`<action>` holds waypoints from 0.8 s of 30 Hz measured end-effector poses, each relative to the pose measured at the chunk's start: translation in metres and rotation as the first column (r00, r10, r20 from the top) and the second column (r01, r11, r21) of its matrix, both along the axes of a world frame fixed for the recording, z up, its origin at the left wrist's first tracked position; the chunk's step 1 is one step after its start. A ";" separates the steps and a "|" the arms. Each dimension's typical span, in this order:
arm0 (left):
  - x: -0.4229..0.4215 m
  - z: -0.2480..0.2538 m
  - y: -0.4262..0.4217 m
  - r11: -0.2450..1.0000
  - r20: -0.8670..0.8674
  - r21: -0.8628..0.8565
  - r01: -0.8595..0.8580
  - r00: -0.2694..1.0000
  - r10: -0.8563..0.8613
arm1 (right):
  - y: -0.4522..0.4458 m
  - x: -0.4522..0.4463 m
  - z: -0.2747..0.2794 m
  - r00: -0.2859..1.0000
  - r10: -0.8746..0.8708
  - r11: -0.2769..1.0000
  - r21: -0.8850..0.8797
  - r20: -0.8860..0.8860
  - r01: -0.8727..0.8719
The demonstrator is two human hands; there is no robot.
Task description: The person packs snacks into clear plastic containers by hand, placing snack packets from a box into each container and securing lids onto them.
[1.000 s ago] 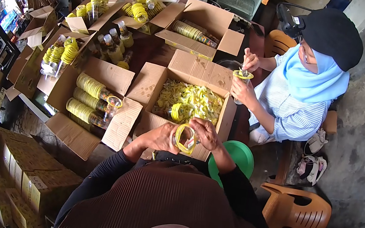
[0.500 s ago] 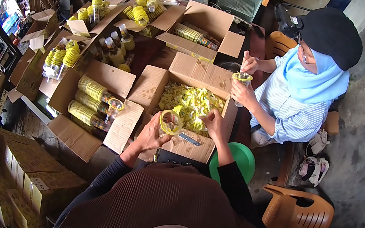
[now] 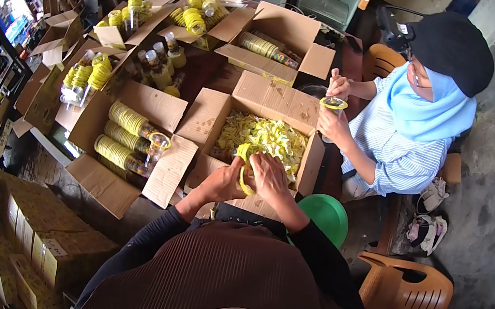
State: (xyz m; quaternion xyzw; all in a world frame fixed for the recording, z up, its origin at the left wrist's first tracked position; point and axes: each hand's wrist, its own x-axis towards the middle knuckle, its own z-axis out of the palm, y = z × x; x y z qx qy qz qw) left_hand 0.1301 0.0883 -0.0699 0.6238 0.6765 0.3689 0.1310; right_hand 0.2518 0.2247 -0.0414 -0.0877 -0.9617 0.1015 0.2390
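In front of my body, both hands meet at a plastic cup with a yellow rim (image 3: 246, 185), just over the near side of the open cardboard box (image 3: 279, 96). My left hand (image 3: 222, 183) is wrapped round the cup from the left. Over the cup, my right hand (image 3: 271, 178) has its fingers bent and bunched; what they hold, if anything, is hidden. Something bright yellow (image 3: 243, 150) shows at the left fingertips. Behind the hands, small yellow-and-white pieces (image 3: 270, 137) fill much of the box.
A carton of stacked yellow-rimmed cups (image 3: 123, 129) lies left, with more cartons (image 3: 277, 24) behind. At right, a person (image 3: 407, 130) holds another cup (image 3: 333, 105) and a thin utensil. A green basin (image 3: 328, 216) and an orange plastic chair (image 3: 405, 291) stand near my right side.
My right hand has come out of the box's contents and moved left to the cup. In my left hand the cup has tilted, and its open top no longer faces me.
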 end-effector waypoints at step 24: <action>0.011 0.048 -0.020 0.999 0.087 0.050 -0.020 0.996 0.016 | 0.009 0.011 0.006 0.870 -0.137 0.226 -0.870 -0.473 -0.437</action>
